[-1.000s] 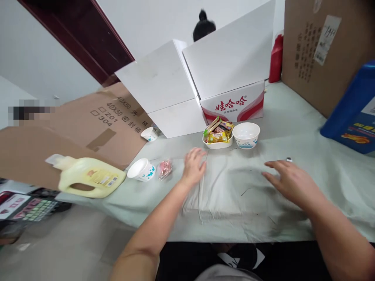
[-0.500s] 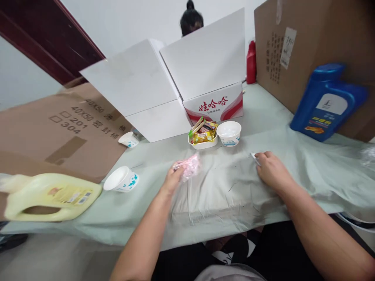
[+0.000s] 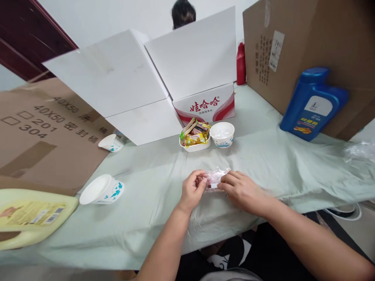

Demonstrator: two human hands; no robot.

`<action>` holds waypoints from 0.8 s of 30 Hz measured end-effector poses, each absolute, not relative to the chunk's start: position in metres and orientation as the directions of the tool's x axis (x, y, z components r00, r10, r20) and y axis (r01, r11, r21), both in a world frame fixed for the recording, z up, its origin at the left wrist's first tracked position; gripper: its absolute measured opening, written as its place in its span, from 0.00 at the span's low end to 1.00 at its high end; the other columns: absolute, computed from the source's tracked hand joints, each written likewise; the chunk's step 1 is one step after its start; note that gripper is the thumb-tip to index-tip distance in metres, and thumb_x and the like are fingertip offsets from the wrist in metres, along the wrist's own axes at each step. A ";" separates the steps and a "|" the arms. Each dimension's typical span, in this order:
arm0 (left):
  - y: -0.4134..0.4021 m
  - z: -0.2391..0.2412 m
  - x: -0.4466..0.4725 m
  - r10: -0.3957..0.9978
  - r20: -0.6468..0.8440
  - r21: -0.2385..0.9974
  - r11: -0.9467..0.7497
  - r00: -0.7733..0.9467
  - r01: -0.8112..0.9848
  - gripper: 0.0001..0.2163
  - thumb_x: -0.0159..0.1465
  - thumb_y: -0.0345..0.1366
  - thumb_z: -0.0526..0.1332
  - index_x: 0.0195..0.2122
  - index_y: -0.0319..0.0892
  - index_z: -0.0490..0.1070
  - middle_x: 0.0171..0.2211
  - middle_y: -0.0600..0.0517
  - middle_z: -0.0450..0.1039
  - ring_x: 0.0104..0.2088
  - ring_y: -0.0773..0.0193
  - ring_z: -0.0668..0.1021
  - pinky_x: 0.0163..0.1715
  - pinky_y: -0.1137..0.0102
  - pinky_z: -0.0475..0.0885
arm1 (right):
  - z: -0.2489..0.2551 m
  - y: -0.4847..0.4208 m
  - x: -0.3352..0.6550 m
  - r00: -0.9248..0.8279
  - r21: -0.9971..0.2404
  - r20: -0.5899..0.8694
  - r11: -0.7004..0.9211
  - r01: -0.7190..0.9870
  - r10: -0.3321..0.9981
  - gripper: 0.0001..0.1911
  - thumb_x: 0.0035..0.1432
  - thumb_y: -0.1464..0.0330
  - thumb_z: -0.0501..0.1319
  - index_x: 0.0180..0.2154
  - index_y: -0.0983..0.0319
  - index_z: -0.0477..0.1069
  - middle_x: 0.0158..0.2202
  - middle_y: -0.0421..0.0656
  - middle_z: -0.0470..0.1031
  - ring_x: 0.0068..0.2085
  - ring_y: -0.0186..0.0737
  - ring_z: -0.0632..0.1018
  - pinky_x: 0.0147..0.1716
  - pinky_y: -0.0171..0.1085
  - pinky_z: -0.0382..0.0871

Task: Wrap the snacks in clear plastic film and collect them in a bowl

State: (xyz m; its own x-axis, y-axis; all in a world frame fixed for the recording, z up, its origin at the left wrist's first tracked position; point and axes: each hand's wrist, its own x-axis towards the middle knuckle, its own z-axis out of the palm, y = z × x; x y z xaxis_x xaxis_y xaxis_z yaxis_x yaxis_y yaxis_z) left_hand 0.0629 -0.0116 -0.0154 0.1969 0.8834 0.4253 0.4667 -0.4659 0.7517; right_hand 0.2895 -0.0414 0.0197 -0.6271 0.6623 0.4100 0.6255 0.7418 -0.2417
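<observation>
A clear plastic packet [image 3: 216,177] with something pink in it lies low over the table's near side, between my two hands. My left hand [image 3: 193,189] pinches its left edge with thumb and fingers. From the right, my right hand [image 3: 241,192] closes over the packet's other end, fingertips at a small white patch there. Whether that patch is a label or a separate piece is hidden. Beyond my hands stand a white oval bowl [image 3: 195,147] of wrapped snacks and a round paper bowl [image 3: 222,136] with something clear inside.
White cartons [image 3: 203,111] stand behind the bowls, with a person's head [image 3: 183,13] above them. Left are two paper bowls [image 3: 109,193], a yellow jug [image 3: 35,218] and a brown box [image 3: 55,136]. On the right stand a blue bottle [image 3: 315,105] and crumpled clear plastic [image 3: 361,151].
My right hand has come left to the packet, and my left hand has moved slightly right with it. Both hands now meet at the packet. The view has shifted.
</observation>
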 end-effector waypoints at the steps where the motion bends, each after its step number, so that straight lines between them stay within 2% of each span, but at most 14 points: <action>1: -0.013 -0.015 0.064 0.883 0.394 0.752 -0.470 0.257 0.462 0.08 0.65 0.35 0.57 0.45 0.43 0.70 0.36 0.50 0.76 0.30 0.67 0.75 0.31 0.72 0.71 | 0.022 -0.041 0.292 -0.623 -0.241 0.363 0.716 0.656 0.693 0.15 0.59 0.78 0.53 0.43 0.62 0.74 0.41 0.48 0.74 0.42 0.44 0.71 0.41 0.41 0.67; 5: -0.014 -0.016 0.067 0.837 0.383 0.678 -0.543 0.392 0.496 0.09 0.64 0.36 0.60 0.45 0.44 0.71 0.38 0.49 0.74 0.31 0.66 0.74 0.30 0.72 0.71 | 0.022 -0.027 0.328 -0.397 -0.248 0.264 0.459 0.853 0.879 0.15 0.53 0.80 0.54 0.39 0.63 0.74 0.39 0.48 0.74 0.41 0.45 0.72 0.42 0.41 0.65; 9: -0.012 -0.018 0.068 0.828 0.363 0.645 -0.555 0.429 0.525 0.26 0.58 0.43 0.67 0.56 0.45 0.66 0.53 0.43 0.68 0.30 0.67 0.73 0.31 0.68 0.74 | 0.008 -0.016 0.349 -0.134 -0.196 0.203 0.174 0.965 0.970 0.13 0.56 0.78 0.54 0.40 0.65 0.74 0.38 0.52 0.75 0.42 0.52 0.73 0.42 0.46 0.66; 11: -0.012 -0.017 0.070 0.830 0.336 0.620 -0.550 0.445 0.559 0.29 0.58 0.43 0.68 0.60 0.46 0.64 0.56 0.42 0.66 0.32 0.65 0.74 0.33 0.66 0.75 | 0.002 -0.017 0.342 -0.118 -0.292 0.284 0.203 0.935 0.952 0.14 0.60 0.72 0.55 0.46 0.66 0.72 0.44 0.55 0.75 0.46 0.55 0.73 0.46 0.50 0.66; 14: -0.014 -0.016 0.073 0.815 0.345 0.618 -0.570 0.465 0.541 0.18 0.63 0.38 0.63 0.54 0.46 0.70 0.51 0.44 0.69 0.37 0.63 0.76 0.32 0.68 0.75 | -0.001 -0.024 0.319 -0.237 -0.495 0.439 0.454 0.741 0.866 0.27 0.62 0.61 0.59 0.60 0.63 0.60 0.55 0.55 0.69 0.55 0.53 0.70 0.52 0.51 0.66; 16: -0.016 -0.015 0.074 0.808 0.373 0.660 -0.576 0.456 0.482 0.11 0.63 0.36 0.61 0.47 0.46 0.75 0.49 0.45 0.71 0.34 0.65 0.76 0.30 0.70 0.74 | -0.001 -0.026 0.305 -0.324 -0.550 0.475 0.564 0.617 0.818 0.34 0.58 0.59 0.62 0.62 0.61 0.56 0.57 0.54 0.68 0.57 0.51 0.70 0.53 0.49 0.67; 18: -0.015 -0.013 0.072 0.837 0.392 0.734 -0.534 0.381 0.418 0.06 0.61 0.36 0.63 0.39 0.44 0.77 0.43 0.47 0.73 0.30 0.67 0.75 0.29 0.71 0.72 | 0.000 -0.024 0.299 -0.333 -0.582 0.465 0.567 0.583 0.820 0.24 0.59 0.64 0.61 0.57 0.60 0.64 0.51 0.51 0.73 0.52 0.47 0.73 0.51 0.46 0.68; 20: -0.011 -0.012 0.067 0.902 0.379 0.831 -0.430 0.206 0.352 0.05 0.58 0.38 0.66 0.31 0.42 0.76 0.34 0.49 0.74 0.28 0.67 0.74 0.28 0.72 0.71 | -0.001 -0.019 0.301 -0.261 -0.635 0.448 0.510 0.580 0.855 0.12 0.60 0.70 0.57 0.45 0.60 0.71 0.41 0.47 0.76 0.45 0.44 0.76 0.47 0.42 0.70; 22: -0.005 -0.012 0.059 0.940 0.341 0.901 -0.325 -0.005 0.288 0.07 0.57 0.40 0.66 0.29 0.42 0.73 0.26 0.53 0.71 0.26 0.68 0.73 0.27 0.73 0.69 | -0.001 -0.013 0.307 -0.169 -0.691 0.430 0.444 0.570 0.887 0.08 0.59 0.72 0.55 0.38 0.60 0.73 0.37 0.45 0.77 0.41 0.42 0.77 0.43 0.40 0.71; 24: 0.003 -0.014 0.049 0.935 0.317 0.929 -0.272 -0.159 0.252 0.08 0.58 0.42 0.62 0.31 0.42 0.69 0.23 0.57 0.67 0.22 0.70 0.71 0.23 0.75 0.67 | -0.002 -0.008 0.314 -0.091 -0.724 0.421 0.394 0.566 0.903 0.07 0.58 0.70 0.56 0.37 0.60 0.72 0.37 0.44 0.77 0.39 0.41 0.77 0.42 0.40 0.71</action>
State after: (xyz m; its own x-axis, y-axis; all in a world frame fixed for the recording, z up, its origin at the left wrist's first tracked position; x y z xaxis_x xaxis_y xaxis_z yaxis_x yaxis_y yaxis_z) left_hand 0.0494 0.0025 -0.0143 -0.1593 0.9349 0.3172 0.2515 -0.2722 0.9288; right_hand 0.3137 -0.0083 -0.0023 -0.0909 0.9026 0.4208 0.5662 0.3945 -0.7237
